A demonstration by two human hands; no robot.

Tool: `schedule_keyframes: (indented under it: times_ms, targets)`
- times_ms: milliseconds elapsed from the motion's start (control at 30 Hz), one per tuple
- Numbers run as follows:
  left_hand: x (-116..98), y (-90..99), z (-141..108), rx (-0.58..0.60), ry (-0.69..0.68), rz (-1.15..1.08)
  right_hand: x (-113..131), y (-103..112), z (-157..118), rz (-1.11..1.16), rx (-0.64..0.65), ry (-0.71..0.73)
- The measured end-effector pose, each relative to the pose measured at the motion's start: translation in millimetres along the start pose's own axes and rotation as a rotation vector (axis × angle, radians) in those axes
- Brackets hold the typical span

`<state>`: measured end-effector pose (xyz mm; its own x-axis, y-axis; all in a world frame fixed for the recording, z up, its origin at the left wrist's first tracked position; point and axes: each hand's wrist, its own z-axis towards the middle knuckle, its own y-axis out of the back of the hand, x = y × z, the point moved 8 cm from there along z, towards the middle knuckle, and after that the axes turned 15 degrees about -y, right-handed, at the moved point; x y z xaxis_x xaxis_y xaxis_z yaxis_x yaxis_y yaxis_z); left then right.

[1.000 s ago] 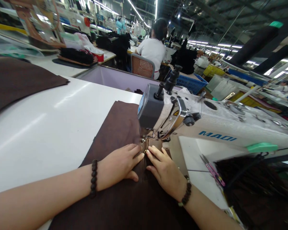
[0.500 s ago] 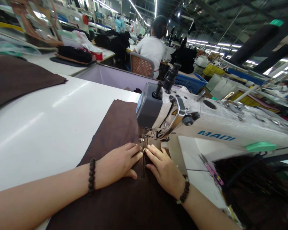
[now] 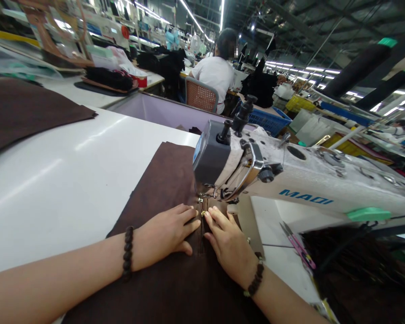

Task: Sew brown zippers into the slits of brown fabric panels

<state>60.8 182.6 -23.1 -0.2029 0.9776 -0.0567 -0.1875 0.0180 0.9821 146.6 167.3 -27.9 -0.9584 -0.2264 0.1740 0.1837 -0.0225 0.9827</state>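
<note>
Dark brown fabric (image 3: 158, 180) lies flat on the white table and passes under the head of a sewing machine (image 3: 222, 157). A zipper (image 3: 201, 234) with a small gold pull (image 3: 203, 213) runs along the fabric, just in front of the presser foot. To the left of the zipper, my left hand (image 3: 170, 229) lies on the fabric with its fingers stretched out. On the right side my right hand (image 3: 229, 240) also rests flat, its fingertips beside the gold pull. Both hands press the cloth and grip nothing.
Pink-handled snips (image 3: 299, 245) lie right of the machine, beside a dark heap of fabric (image 3: 364, 265). More brown fabric (image 3: 37, 114) is at the table's left. Beyond a lilac bin (image 3: 148, 105), a person in white (image 3: 214, 74) sits facing away. A blue basket (image 3: 270, 119) stands behind the machine.
The view has shifted slightly, so the whole scene sits a little lower. Both hands stay at nearly the same spots on the fabric.
</note>
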Motion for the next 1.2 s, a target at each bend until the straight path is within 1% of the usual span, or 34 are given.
schedule_keyframes:
  times_ms: [133, 300, 433, 533, 700, 800, 1000, 1100, 1200]
  targets:
    - [2.4, -0.5, -1.3, -0.011, 0.008, 0.008, -0.6, -0.5, 3.8, -0.002, 0.007, -0.013]
    - [11.2, -1.1, 1.8, -0.012, 0.027, 0.016, -4.6, -0.4, 12.1, 0.034, -0.010, -0.040]
    - [16.4, -1.3, 4.6, -0.012, 0.016, 0.036, -6.1, 0.6, 18.8, 0.069, 0.003, -0.058]
    - [18.3, -1.0, 5.5, -0.026, 0.006, 0.051, -9.6, 2.5, 24.1, 0.112, 0.003, -0.098]
    - [19.4, -2.3, 4.9, -0.031, -0.006, 0.037, -23.6, 4.9, 39.4, 0.220, -0.078, -0.200]
    - [19.8, -2.3, 3.9, -0.026, 0.006, 0.018, -29.2, 4.6, 48.4, 0.248, -0.095, -0.256]
    - [15.9, -1.5, 3.5, -0.029, -0.016, -0.063, -26.5, 10.3, 52.6, 0.246, -0.072, -0.267]
    - [15.2, -2.9, 2.9, -0.032, -0.022, -0.062, -28.2, 7.9, 55.5, 0.234, -0.077, -0.278]
    - [15.1, -4.8, 2.4, -0.044, -0.034, -0.052, -31.1, 2.4, 63.7, 0.225, -0.108, -0.291]
